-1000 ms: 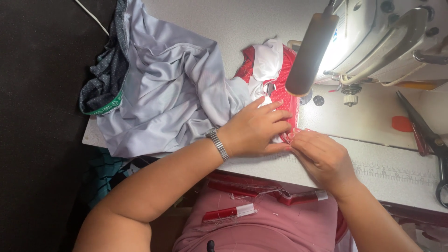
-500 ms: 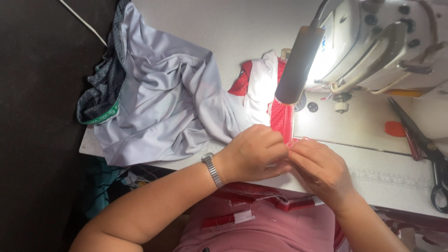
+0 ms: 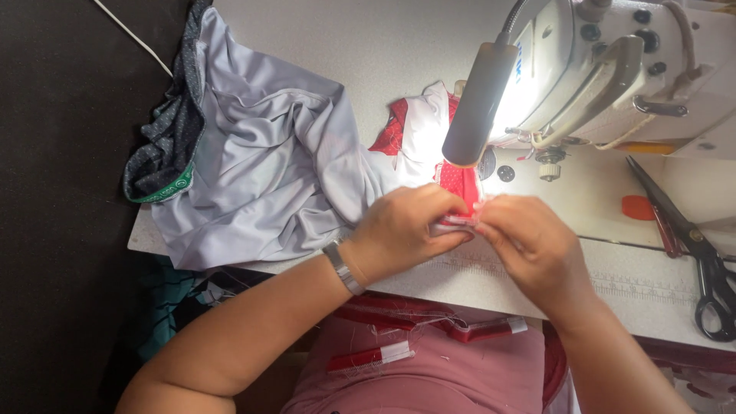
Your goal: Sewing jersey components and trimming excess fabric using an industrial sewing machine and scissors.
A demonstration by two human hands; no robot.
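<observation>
A white sewing table (image 3: pixel 399 46) carries everything. On it lie a crumpled pale grey garment (image 3: pixel 261 169) at the left, a small red and white fabric piece (image 3: pixel 418 134) near the middle, black-handled scissors (image 3: pixel 701 261) at the right, and a white sewing machine (image 3: pixel 636 69).

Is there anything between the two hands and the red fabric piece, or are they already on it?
Nothing visible stands between them. The left hand and the right hand both pinch the red fabric piece directly, just below the lamp of the sewing machine.

Green printed band (image 3: pixel 162 192) – dark garment, table's left.
</observation>
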